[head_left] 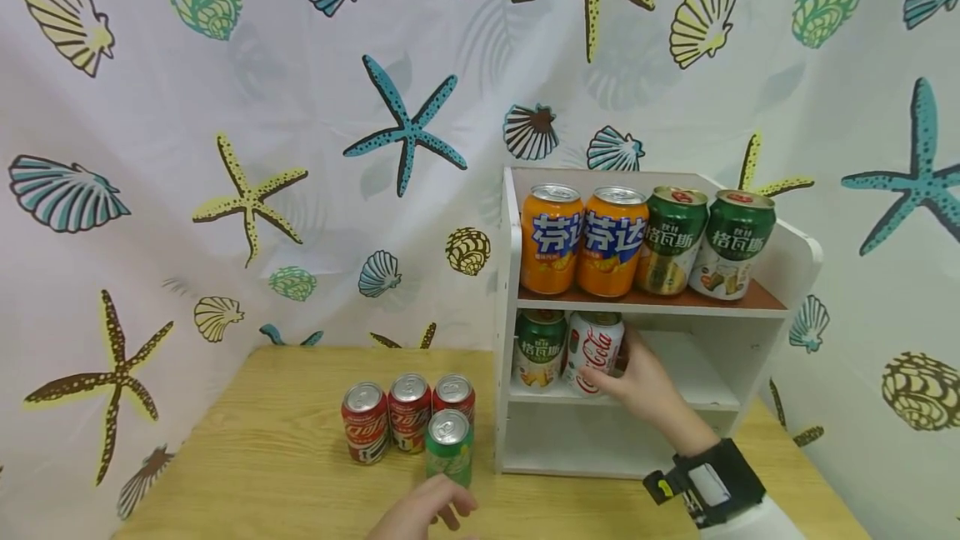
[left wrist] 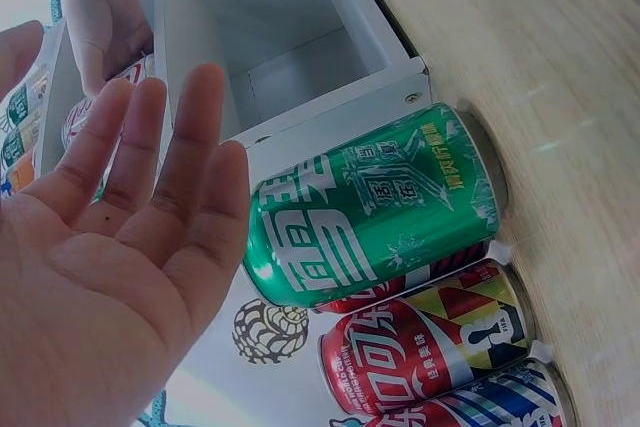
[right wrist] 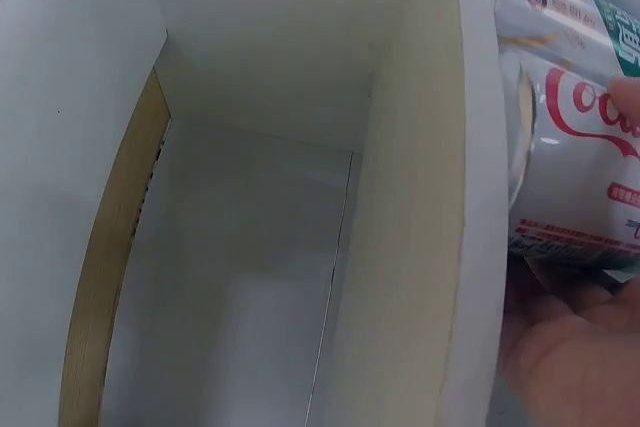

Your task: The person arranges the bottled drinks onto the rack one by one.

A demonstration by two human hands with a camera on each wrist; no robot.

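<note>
My right hand (head_left: 633, 377) grips a white Coca-Cola can (head_left: 594, 354) on the middle shelf, thumb across its front and fingers round its right side. Directly left of it stands a green and white can (head_left: 538, 350). In the right wrist view the Coca-Cola can (right wrist: 580, 162) lies between thumb and fingers at the shelf edge. My left hand (head_left: 427, 509) is near the front of the table with relaxed fingers, holding nothing. Just beyond it stands a green can (head_left: 448, 450); in the left wrist view the left hand's fingers (left wrist: 195, 162) overlap that can's end.
Three red cans (head_left: 410, 413) stand behind the green one, left of the white shelf unit (head_left: 504, 407). The top shelf bears two orange cans (head_left: 613, 244) and two green-topped cans (head_left: 731, 247). A patterned curtain (head_left: 315, 107) hangs behind the wooden table (head_left: 247, 448).
</note>
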